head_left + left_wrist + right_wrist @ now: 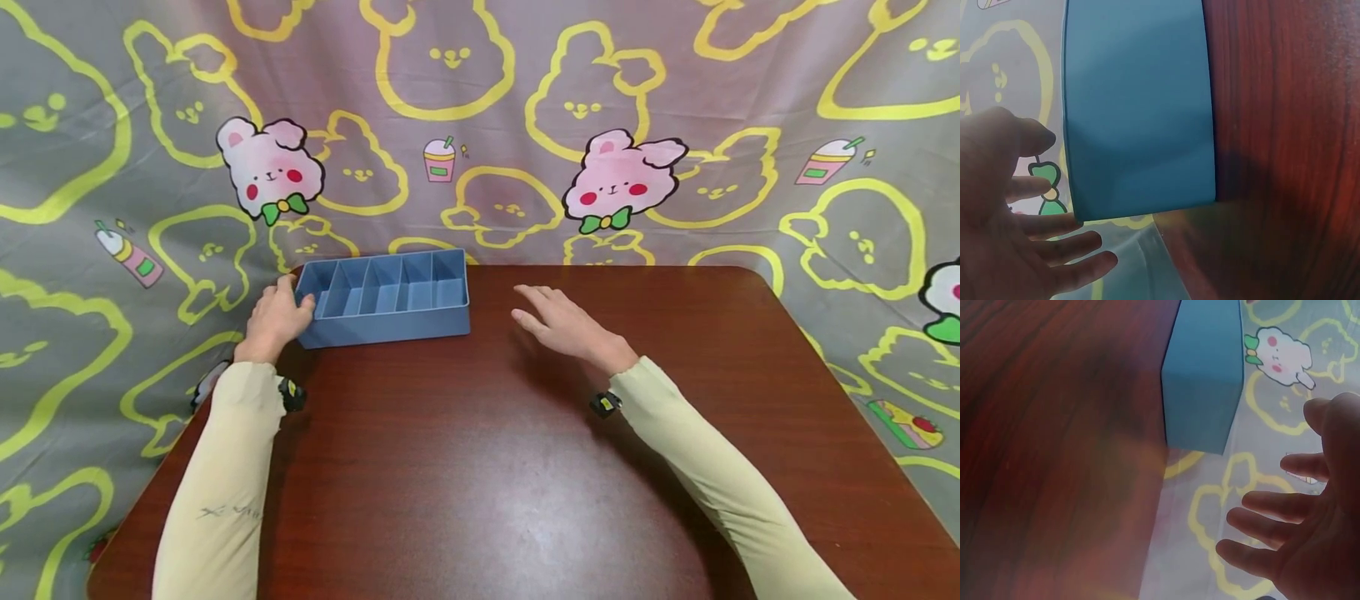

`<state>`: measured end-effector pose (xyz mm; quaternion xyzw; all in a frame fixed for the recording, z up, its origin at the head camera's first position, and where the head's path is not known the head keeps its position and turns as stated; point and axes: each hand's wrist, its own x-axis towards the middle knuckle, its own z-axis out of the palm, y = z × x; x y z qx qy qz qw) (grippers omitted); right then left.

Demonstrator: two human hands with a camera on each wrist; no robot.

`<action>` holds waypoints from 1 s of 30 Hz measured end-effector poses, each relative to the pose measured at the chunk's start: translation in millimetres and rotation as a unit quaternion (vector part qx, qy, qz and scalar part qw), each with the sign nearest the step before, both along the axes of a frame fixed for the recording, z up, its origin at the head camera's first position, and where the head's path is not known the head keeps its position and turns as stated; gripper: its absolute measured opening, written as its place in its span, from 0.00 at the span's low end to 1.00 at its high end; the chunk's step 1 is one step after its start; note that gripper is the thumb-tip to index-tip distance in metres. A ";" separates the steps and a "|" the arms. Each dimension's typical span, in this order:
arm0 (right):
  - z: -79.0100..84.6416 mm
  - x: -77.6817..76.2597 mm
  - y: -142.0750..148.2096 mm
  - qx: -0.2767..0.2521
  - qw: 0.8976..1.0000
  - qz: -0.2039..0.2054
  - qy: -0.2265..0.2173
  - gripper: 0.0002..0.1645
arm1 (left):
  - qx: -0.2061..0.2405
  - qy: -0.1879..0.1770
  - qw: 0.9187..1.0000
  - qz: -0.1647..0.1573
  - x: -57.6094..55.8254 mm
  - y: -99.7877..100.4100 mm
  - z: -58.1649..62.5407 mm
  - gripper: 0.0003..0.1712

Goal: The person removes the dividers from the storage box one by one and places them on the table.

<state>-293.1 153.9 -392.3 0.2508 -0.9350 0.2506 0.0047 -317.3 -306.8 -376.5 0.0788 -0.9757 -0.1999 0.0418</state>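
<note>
A blue box [390, 327] with several open compartments in a row sits at the table's back left. My left hand [273, 317] is at its left end, with the thumb by the front corner. In the left wrist view, the fingers of that left hand [1054, 244] are spread beside the box's end; whether they touch it I cannot tell. Out to the right of the box, my right hand [566, 327] hovers over the table with nothing in it. Its fingers are loosely extended towards the box, apart from it, as the right wrist view also shows.
The dark red-brown wooden table [480, 450] has rounded back corners. A grey curtain [480, 92] with yellow outlines and pink rabbit prints hangs behind and along the sides. Close behind the box is the table's back edge.
</note>
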 end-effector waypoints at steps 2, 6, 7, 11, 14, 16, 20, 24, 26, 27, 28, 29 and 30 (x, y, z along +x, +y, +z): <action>-0.9 0.1 -3.1 -0.001 1.000 0.001 -0.001 0.42 | 0.009 -0.003 1.000 -0.001 -0.1 -1.5 -0.3 0.40; -1.9 -0.3 -10.0 -0.010 1.000 0.007 0.001 0.41 | 0.020 0.005 1.000 -0.001 0.6 -4.6 1.0 0.39; -2.3 -0.8 -12.0 -0.013 1.000 0.008 0.003 0.40 | 0.023 0.007 1.000 -0.001 1.0 -5.2 1.4 0.39; -4.5 -3.6 -20.2 -0.029 0.999 0.015 0.013 0.38 | 0.033 0.005 0.999 0.002 1.7 -6.1 1.3 0.38; -7.5 -6.5 -26.1 -0.040 0.999 0.018 0.022 0.36 | 0.044 -0.008 0.999 0.009 1.8 -5.5 0.0 0.39; -9.3 -8.5 -30.1 -0.048 0.998 0.020 0.026 0.34 | 0.049 -0.013 0.999 0.013 1.3 -4.9 -1.1 0.39; -12.2 -11.8 -38.8 -0.065 0.997 0.020 0.026 0.32 | 0.056 -0.012 0.998 0.015 0.1 -4.5 -3.9 0.38; -15.2 -14.8 -46.4 -0.071 0.997 0.022 0.015 0.32 | 0.065 -0.019 0.998 0.020 0.6 -5.6 -6.8 0.38; -16.5 -16.2 -49.2 -0.075 0.997 0.023 0.011 0.32 | 0.069 -0.022 0.997 0.024 0.9 -5.4 -8.1 0.37; -17.0 -16.6 -50.3 -0.076 0.997 0.023 0.010 0.32 | 0.071 -0.023 0.997 0.024 1.0 -5.4 -8.7 0.37; -17.6 -17.3 -51.1 -0.080 0.997 0.022 0.009 0.31 | 0.071 -0.020 0.997 0.024 0.6 -5.2 -9.4 0.37; -17.7 -17.5 -51.9 -0.083 0.996 0.021 0.008 0.31 | 0.073 -0.019 0.997 0.024 0.5 -4.7 -10.2 0.36; -17.8 -17.5 -52.4 -0.085 0.996 0.020 0.007 0.31 | 0.073 -0.016 0.997 0.024 0.5 -4.1 -11.0 0.35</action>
